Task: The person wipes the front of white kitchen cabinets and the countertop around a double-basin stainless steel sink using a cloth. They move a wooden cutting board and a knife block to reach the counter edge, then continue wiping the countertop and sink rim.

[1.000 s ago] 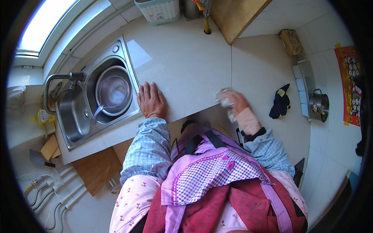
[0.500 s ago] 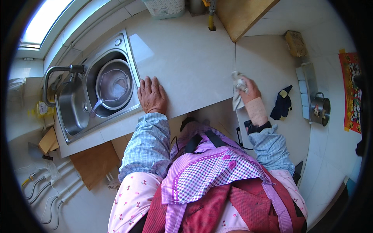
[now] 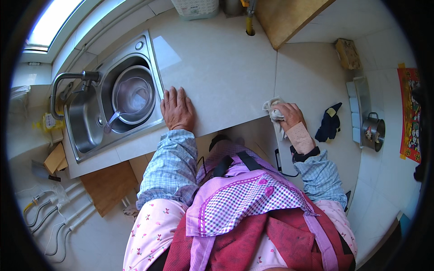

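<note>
My left hand [image 3: 178, 109] lies flat on the pale countertop [image 3: 217, 67], fingers stretched out, just right of the steel sink's rim [image 3: 156, 81]. My right hand [image 3: 291, 116] is closed around a whitish cleaning cloth [image 3: 273, 110], pressed on the counter where its front edge turns a corner. Part of the cloth hangs out below my fingers. In the sink's larger basin sits a metal bowl [image 3: 145, 72] with a clear plastic ladle-shaped scoop [image 3: 131, 97] inside, its handle resting toward the smaller basin.
A dark cloth glove [image 3: 328, 123] lies right of my right hand. Further right stand a small pot [image 3: 374, 132] and a rack [image 3: 360, 106] along the wall. A white basket [image 3: 195, 8] and a yellow pipe [image 3: 250, 25] are at the back. A faucet [image 3: 68, 77] arches over the sink.
My right hand has slid the cloth a little toward me and to the left along the counter. The left hand stays flat in the same place.
</note>
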{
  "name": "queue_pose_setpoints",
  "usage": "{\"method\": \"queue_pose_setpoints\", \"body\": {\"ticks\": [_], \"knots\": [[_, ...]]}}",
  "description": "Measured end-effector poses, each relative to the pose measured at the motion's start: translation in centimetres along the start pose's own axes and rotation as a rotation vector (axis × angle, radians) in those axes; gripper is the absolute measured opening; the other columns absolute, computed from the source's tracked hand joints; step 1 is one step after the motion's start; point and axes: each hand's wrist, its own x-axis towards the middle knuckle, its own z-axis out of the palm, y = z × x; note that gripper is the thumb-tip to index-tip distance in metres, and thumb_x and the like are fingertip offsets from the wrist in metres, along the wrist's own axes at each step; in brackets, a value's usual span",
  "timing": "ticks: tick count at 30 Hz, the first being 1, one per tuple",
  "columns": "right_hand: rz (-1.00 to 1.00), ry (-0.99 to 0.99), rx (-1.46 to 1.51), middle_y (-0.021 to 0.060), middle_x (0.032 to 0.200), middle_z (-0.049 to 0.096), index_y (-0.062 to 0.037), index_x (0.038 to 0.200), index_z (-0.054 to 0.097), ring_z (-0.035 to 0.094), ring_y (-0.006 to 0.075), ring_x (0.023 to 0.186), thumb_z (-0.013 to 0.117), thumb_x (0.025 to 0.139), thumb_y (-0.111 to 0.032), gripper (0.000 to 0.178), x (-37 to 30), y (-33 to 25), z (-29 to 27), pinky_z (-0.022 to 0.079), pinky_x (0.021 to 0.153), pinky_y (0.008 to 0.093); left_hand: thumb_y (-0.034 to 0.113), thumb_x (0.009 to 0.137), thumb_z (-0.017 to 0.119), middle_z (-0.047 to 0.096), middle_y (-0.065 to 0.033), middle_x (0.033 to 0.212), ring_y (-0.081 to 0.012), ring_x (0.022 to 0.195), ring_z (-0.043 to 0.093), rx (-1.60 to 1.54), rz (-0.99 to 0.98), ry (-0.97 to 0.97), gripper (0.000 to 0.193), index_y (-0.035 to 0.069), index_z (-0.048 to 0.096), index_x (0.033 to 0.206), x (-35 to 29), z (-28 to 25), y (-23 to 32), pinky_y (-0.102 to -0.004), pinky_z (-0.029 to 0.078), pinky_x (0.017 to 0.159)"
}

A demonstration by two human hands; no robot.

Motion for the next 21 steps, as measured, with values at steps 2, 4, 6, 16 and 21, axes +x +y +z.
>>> {"method": "queue_pose_setpoints", "body": {"ticks": [2,4,6,16,21], "knots": [[-0.161,0.107,0.036,0.0095,0.112,0.067,-0.0116,0.109,0.066,0.060,0.0325,0.104,0.059,0.074,0.006,0.040,-0.4,-1.2,1.5,0.050,0.089,0.0439,0.033,0.102,0.044,0.041,-0.0144,0.157,-0.0344,0.149,0.030,0.018,0.017,0.014,0.048,0.014,0.052,0.145,0.1,0.0,0.1,-0.0495,0.017,0.122],[-0.246,0.133,0.149,0.0095,0.114,0.066,-0.0103,0.109,0.065,0.059,0.0324,0.108,0.055,0.074,0.009,0.042,-0.8,-4.0,4.3,0.048,0.094,0.0447,0.033,0.102,0.044,0.041,-0.0143,0.157,-0.0345,0.149,0.030,0.021,-0.001,-0.021,0.048,0.014,0.052,0.145,0.2,-0.1,0.2,-0.0495,0.017,0.122],[-0.371,-0.088,0.238,0.0124,0.115,0.066,-0.0101,0.118,0.064,0.059,0.0356,0.109,0.056,0.076,0.007,0.046,-1.0,-5.4,5.3,0.048,0.098,0.0437,0.033,0.102,0.044,0.041,-0.0142,0.157,-0.0346,0.149,0.030,0.026,-0.007,-0.025,0.048,0.014,0.051,0.146,0.2,-0.3,0.3,-0.0495,0.017,0.122],[-0.048,0.156,0.024,0.0150,0.139,0.054,-0.0094,0.139,0.053,0.051,0.0326,0.131,0.072,0.084,-0.019,0.059,4.4,-3.4,5.6,0.040,0.111,0.0452,0.033,0.103,0.043,0.038,-0.0136,0.158,-0.0338,0.150,0.028,0.029,-0.025,-0.059,0.049,0.014,0.049,0.148,0.2,-0.5,0.4,-0.0491,0.015,0.123],[-0.324,-0.059,-0.005,0.0120,0.151,0.045,-0.0129,0.141,0.052,0.042,0.0287,0.141,0.067,0.088,-0.025,0.056,4.2,-3.5,9.0,0.031,0.117,0.0481,0.033,0.102,0.045,0.039,-0.0143,0.158,-0.0345,0.149,0.028,0.012,0.000,-0.030,0.048,0.014,0.051,0.146,0.1,-0.2,0.1,-0.0510,0.015,0.123]]}}
